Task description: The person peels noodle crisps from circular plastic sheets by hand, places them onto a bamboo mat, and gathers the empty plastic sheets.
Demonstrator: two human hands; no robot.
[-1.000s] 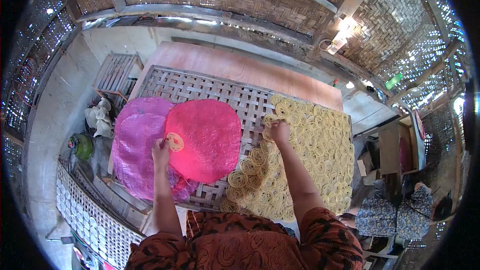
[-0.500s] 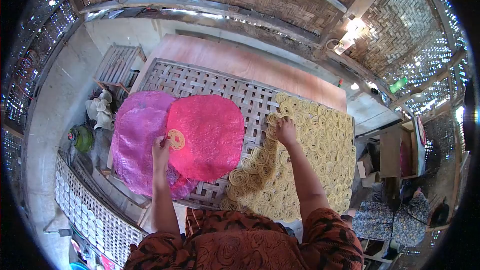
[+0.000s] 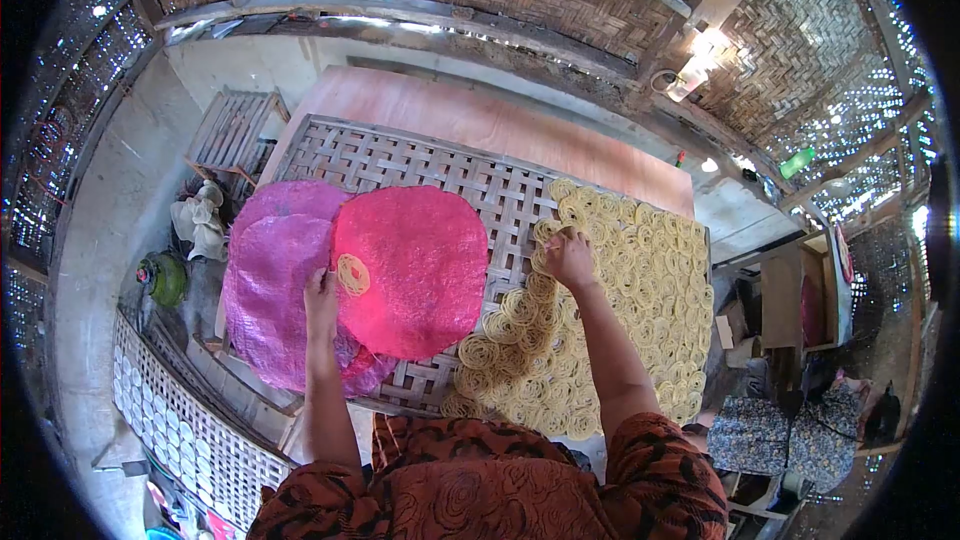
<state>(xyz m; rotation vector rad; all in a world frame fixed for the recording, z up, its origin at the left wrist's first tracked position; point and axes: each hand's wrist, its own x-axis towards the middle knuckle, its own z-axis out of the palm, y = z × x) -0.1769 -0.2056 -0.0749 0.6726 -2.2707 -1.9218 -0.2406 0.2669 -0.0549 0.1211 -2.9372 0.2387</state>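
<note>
My left hand [image 3: 321, 302] is over the purple sheet [image 3: 275, 290], its fingers bent together. Right beside its fingertips, a single yellow noodle-like coil [image 3: 353, 275] lies against the left part of the bright pink round sheet [image 3: 420, 270]. Whether those fingers hold anything is too small to make out. My right hand [image 3: 569, 258] reaches down at the left border of many yellow coils [image 3: 640, 310], with its fingers closed on one of them. Under everything is a woven bamboo rack [image 3: 400, 155]; its slats show between the pink sheet and the coils.
A wooden board [image 3: 430, 105] lies behind the rack. At the left stand a slatted wooden stool [image 3: 235, 130] and a green round container [image 3: 163, 278]. Another rack with white discs [image 3: 160, 420] is at lower left. Patterned cloth [image 3: 780, 440] and a wooden cabinet [image 3: 785, 305] are on the right.
My left hand's fingers have drawn slightly left, away from the single coil on the pink sheet. My right hand stays at the border of the coils with a small shift.
</note>
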